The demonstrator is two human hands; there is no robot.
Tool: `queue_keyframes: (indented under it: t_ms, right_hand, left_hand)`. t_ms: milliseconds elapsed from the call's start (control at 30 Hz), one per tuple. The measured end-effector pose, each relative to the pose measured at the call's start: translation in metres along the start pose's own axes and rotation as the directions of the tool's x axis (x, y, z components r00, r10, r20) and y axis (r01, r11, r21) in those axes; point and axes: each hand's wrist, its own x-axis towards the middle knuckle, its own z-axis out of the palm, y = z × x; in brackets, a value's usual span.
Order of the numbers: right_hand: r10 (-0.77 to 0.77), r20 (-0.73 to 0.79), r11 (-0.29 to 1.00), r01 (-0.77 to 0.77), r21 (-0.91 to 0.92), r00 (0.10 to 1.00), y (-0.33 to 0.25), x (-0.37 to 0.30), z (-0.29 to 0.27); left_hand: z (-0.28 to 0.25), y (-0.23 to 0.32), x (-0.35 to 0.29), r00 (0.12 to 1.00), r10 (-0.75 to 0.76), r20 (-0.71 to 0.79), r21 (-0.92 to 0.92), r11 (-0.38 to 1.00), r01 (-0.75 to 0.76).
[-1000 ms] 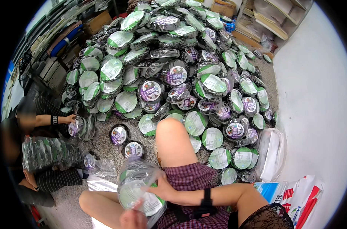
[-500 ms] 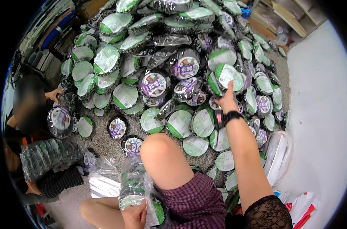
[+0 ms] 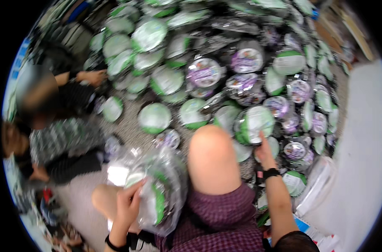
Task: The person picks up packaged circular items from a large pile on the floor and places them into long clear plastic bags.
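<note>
My right hand (image 3: 265,154) grips the lower edge of a round, film-wrapped pack (image 3: 260,122) with a green and white label. The pack is held over the near right part of a large heap of similar packs. At my lap, my left hand (image 3: 130,200) is closed on the edge of a clear plastic bag (image 3: 174,185). Several round packs stand on edge inside that bag, green and white faces showing through the film. Motion blur hides exactly how the left fingertips sit on it.
The heap of round packs (image 3: 205,72) fills the middle and far side, some with purple labels. At the left another person (image 3: 65,96) reaches toward it, a filled clear bag (image 3: 67,140) by their lap. A white wall (image 3: 363,138) stands at the right, with a plastic bundle (image 3: 315,189) beside it.
My right hand has come back from the heap toward me with the round pack. The left hand and the bag have risen a little. The whole view has shifted.
</note>
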Motion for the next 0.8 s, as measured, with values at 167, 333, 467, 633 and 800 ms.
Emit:
queue_keyframes:
  t_ms: [167,333,467,633,800]
  right_hand:
    - [-0.155,0.192,0.976,0.18,-0.119,0.969,-0.053,-0.105,0.045]
    - [-0.03,0.512,0.973,0.143,-0.182,0.859,-0.064,-0.241,0.15]
    - [0.322,0.924,0.21,0.936,-0.282,0.206,0.006,-0.319,0.238]
    - [0.6,0.755,0.177,0.877,-0.446,0.263,0.042,-0.374,0.223]
    - [0.734,0.21,0.614,-0.498,-0.613,0.646,0.057,-0.394,0.189]
  left_hand:
    - [-0.041,0.03,-0.04,0.984,-0.175,0.018,-0.758,0.639,0.127]
    - [-0.041,0.082,-0.078,0.99,-0.07,0.124,-0.822,0.551,0.142]
    - [-0.051,0.082,-0.112,0.973,-0.204,-0.106,-0.685,0.725,0.077]
    - [-0.053,0.096,-0.143,0.939,0.321,0.123,-0.027,0.947,-0.321]
    - [-0.052,0.106,-0.17,0.807,0.515,0.29,0.371,0.717,-0.59]
